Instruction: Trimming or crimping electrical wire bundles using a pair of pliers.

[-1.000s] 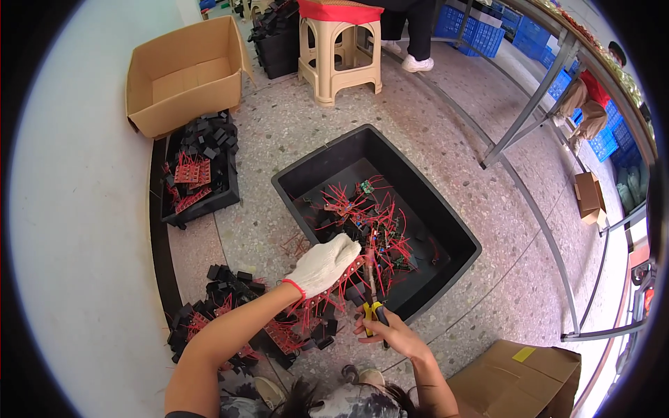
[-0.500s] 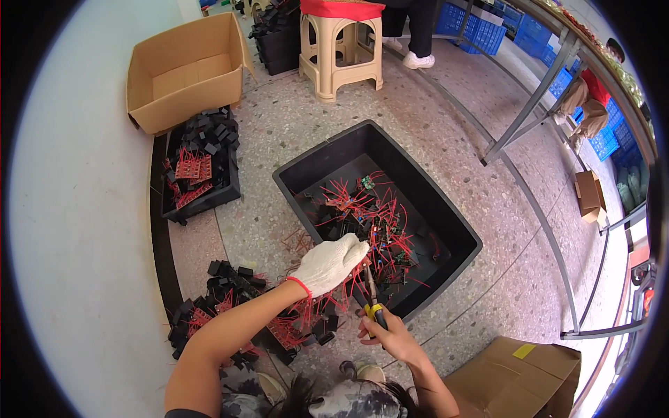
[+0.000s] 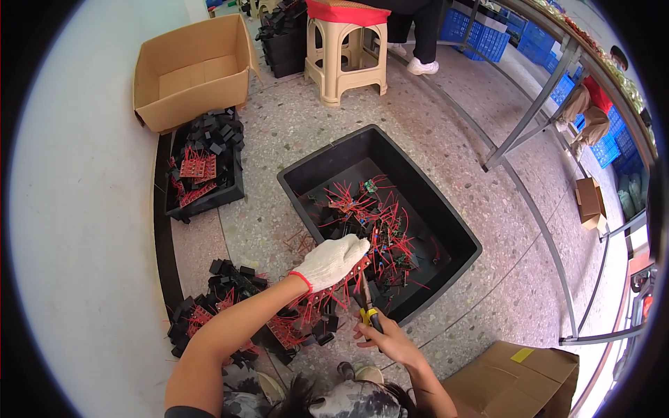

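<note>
My left hand [image 3: 330,262], in a white knit glove with a red cuff, is closed on a red circuit board [image 3: 354,273] with red wires. My bare right hand [image 3: 387,340] grips pliers [image 3: 371,315] with yellow and black handles, their jaws at the edge of that board. Both hands are over the near left rim of a black plastic tub [image 3: 437,212]. Inside it lies a heap of small circuit boards [image 3: 382,233] with red wires and black parts. Left of my hands, a pile of black blocks and red boards [image 3: 230,296] lies on the floor.
A smaller black bin [image 3: 209,195] of black blocks and red boards stands at the left, by an open cardboard box [image 3: 191,76]. Beyond are a beige stool [image 3: 345,63] and a person's leg [image 3: 424,38]. Another cardboard box [image 3: 516,380] sits near right; metal table legs [image 3: 526,122] rise at right.
The pliers and my right hand have shifted slightly left and down, and the jaws now lie against the board's edge. My left hand keeps its hold. The whole view has moved a little.
</note>
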Demonstrator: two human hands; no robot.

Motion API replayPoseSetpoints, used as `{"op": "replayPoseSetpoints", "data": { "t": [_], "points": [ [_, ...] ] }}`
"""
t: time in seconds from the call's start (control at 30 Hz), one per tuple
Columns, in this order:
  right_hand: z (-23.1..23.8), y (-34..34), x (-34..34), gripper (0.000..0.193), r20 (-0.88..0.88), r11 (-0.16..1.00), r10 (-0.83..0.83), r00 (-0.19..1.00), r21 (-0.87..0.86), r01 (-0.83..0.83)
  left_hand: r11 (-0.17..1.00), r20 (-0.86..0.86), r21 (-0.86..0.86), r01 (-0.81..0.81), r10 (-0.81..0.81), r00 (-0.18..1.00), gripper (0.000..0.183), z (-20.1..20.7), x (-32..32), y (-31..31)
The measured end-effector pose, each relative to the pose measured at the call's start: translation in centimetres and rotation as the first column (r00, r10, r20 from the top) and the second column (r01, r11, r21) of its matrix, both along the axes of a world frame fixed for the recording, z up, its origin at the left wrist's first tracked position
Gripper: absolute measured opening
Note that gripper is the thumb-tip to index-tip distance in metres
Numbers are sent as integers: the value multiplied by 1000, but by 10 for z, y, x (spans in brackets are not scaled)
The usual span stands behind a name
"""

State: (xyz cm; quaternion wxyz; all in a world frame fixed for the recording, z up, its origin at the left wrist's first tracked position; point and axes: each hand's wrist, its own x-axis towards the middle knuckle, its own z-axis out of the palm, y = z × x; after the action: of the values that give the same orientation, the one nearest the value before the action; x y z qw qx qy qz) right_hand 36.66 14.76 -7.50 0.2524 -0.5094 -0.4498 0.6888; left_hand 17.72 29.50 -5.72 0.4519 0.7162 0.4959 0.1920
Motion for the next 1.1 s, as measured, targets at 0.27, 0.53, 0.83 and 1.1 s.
{"op": "replayPoseSetpoints", "data": {
  "t": [0.27, 0.53, 0.83, 1.1],
  "points": [
    [-3, 7, 20, 36, -253, 958, 39, 967, -267, -109, 996, -59, -60, 66, -70, 996, 53, 6, 4, 0],
    [3, -7, 1, 37, -226, 985, -74, 971, -167, 36, 998, -46, 61, 0, 3, 999, 56, -5, 9, 0],
    [0, -1, 14, 32, -30, 974, 57, 998, -216, -63, 987, -259, 32, 157, -144, 955, 55, 17, 16, 4],
    [4, -6, -1, 36, -225, 988, 3, 974, -150, -38, 1000, 2, 17, 4, -4, 1000, 55, -6, 14, 12]
  ]
}}
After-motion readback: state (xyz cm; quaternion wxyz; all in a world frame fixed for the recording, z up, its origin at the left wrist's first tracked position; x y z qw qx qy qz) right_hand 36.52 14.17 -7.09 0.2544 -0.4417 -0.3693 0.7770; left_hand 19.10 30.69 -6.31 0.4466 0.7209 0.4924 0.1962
